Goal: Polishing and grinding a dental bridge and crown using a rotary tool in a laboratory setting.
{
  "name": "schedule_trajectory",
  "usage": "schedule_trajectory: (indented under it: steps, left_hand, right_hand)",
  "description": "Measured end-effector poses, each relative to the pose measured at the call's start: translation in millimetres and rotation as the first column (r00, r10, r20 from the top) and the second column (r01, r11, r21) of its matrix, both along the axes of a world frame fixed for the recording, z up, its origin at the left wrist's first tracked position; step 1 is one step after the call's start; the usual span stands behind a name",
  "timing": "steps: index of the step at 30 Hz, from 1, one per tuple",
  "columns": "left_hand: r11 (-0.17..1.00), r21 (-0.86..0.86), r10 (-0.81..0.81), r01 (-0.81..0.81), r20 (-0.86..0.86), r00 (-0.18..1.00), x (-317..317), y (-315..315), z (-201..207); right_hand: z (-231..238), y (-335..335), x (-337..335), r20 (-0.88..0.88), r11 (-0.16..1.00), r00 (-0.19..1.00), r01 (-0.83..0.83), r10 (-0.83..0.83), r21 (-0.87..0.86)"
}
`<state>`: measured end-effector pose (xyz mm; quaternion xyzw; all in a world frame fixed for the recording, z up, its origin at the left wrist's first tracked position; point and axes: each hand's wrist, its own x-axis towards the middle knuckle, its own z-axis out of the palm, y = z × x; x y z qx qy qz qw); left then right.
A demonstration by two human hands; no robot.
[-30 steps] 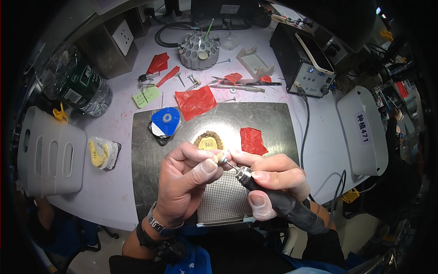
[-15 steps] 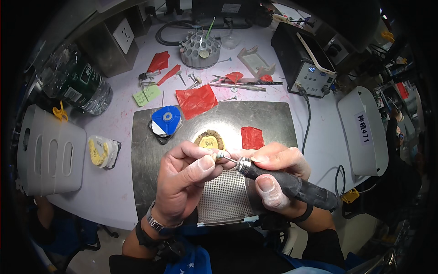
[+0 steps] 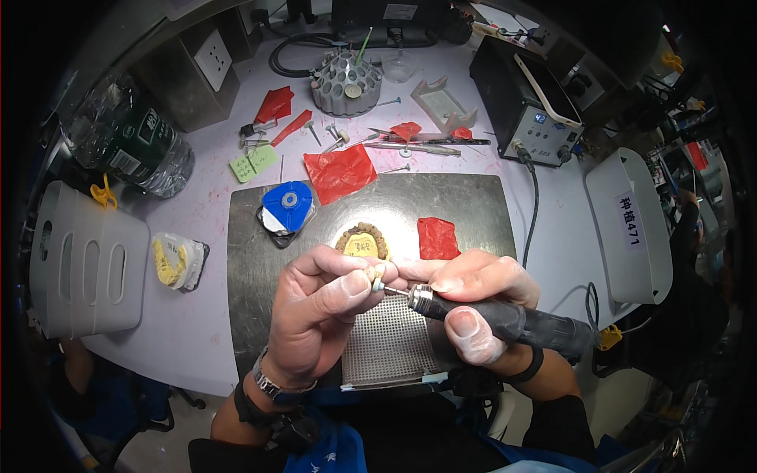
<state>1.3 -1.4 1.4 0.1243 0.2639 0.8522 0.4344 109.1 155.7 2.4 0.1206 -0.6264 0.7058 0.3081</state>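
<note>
Between its thumb and fingertips, my left hand (image 3: pixel 315 303) pinches a small tooth-coloured piece (image 3: pixel 371 273), mostly covered by the fingers; it looks like a dental crown. My right hand (image 3: pixel 493 284) is wrapped round a black rotary handpiece (image 3: pixel 544 329) that points left. At the end of its thin metal shank, a pale green grinding tip (image 3: pixel 379 286) sits against or very close to the piece. Just beyond my fingers, a yellow and brown dental arch model (image 3: pixel 362 240) lies on the steel plate (image 3: pixel 260 315). Under my hands is a perforated metal grid (image 3: pixel 388 339).
A blue-topped case (image 3: pixel 285 206) and red sheets (image 3: pixel 341 173) lie toward the back. At left stand a yellow-white dental model (image 3: pixel 180 262), a bin (image 3: pixel 87 268) and a large bottle (image 3: pixel 130 142). A control box (image 3: pixel 528 110) and another bin (image 3: pixel 629 229) are at right.
The handpiece has shifted slightly right and down, its tip now lower at the piece. My left hand stays nearly in place, with the small piece showing a little more.
</note>
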Motion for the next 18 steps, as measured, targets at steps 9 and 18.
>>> schedule_trajectory:
  steps: [9,18]
  left_hand:
    - [1.000,0.029,-0.003,0.003,-0.016,1.000,-0.1,0.1,-3.7]
    - [0.999,0.036,0.008,-0.007,-0.040,0.999,-0.2,0.1,-6.8]
  right_hand:
    - [4.0,0.3,4.9,0.133,1.000,0.991,0.004,-0.001,-0.022]
    - [-1.8,-3.4,-5.1,0.012,0.955,0.998,-0.055,0.061,-0.292]
